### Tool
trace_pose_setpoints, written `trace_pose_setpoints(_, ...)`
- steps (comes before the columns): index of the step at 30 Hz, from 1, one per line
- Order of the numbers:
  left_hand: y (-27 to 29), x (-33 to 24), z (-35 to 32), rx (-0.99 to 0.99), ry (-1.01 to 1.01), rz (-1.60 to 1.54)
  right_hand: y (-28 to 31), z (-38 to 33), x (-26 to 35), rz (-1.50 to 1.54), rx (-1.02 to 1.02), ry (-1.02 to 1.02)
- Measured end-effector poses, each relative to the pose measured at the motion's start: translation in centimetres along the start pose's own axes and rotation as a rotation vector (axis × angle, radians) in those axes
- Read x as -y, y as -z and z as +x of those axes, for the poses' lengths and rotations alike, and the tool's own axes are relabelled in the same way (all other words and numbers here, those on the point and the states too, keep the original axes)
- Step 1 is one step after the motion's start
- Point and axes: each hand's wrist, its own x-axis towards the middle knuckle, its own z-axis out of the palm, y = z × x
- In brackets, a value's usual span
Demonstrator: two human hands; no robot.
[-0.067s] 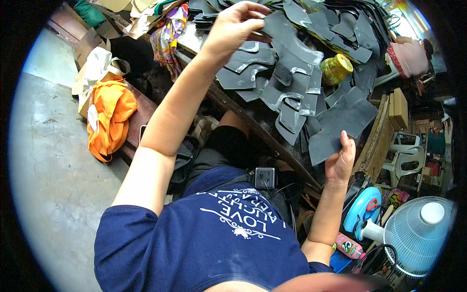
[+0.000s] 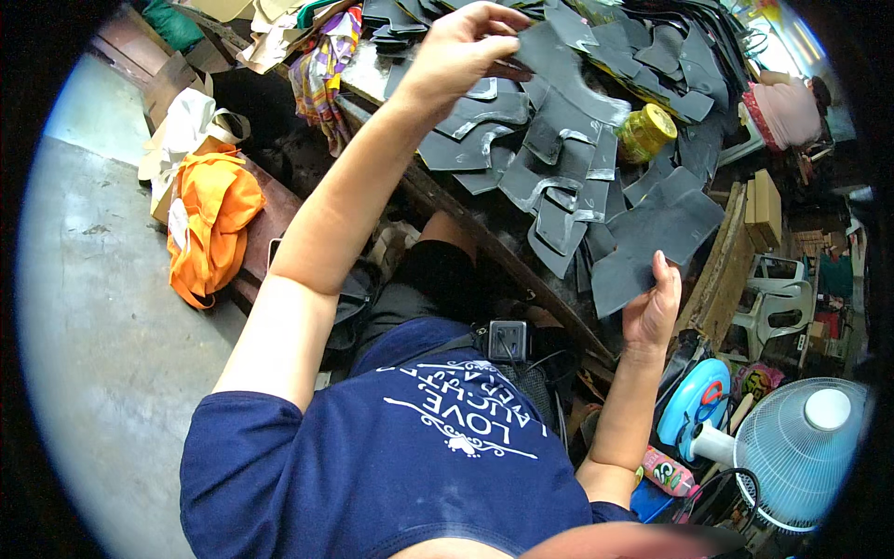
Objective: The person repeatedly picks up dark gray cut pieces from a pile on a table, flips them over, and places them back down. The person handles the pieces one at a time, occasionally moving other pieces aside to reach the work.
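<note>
My left hand [image 2: 461,51] reaches far up over the workbench [image 2: 447,200] and pinches a dark grey cut piece [image 2: 545,51] at the top of a spread of similar pieces. Several dark cut pieces with pale glued edges [image 2: 549,177] lie overlapping across the bench. My right hand [image 2: 652,312] is at the bench's near right edge. Its fingers grip the lower edge of a large dark grey sheet [image 2: 656,233] that hangs partly off the bench.
A yellow tin [image 2: 645,132] stands among the pieces. An orange bag [image 2: 212,219] lies on a low bench at left, a colourful cloth [image 2: 326,51] above it. At right are wooden boards [image 2: 740,247], a white plastic chair [image 2: 775,298] and a pale blue fan [image 2: 803,447].
</note>
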Motion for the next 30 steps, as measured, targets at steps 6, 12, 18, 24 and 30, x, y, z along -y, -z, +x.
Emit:
trace_pose_setpoints(6, -1.1, 1.6, 2.0, 0.083, -0.49, 0.902, 1.0, -0.1, -0.2, -0.007, 0.034, -0.002)
trace_pose_setpoints(12, 4.3, -2.3, 0.3, -0.105, -0.397, 0.961, 1.4, 0.1, -0.2, -0.014, 0.008, -0.012)
trace_pose_setpoints(18, 6.9, -1.7, 0.1, -0.089, -0.584, 1.301, 0.4, 0.3, -0.5, -0.01, 0.093, -0.01)
trace_pose_setpoints(24, 7.1, 1.5, -0.4, 0.296, -0.298, 1.545, 0.2, 0.4, -0.6, -0.011, 0.094, 0.003)
trace_pose_setpoints(30, 7.4, 2.9, 0.7, 0.28, -0.402, 1.584, 0.8, 0.3, -0.5, -0.009, 0.068, 0.009)
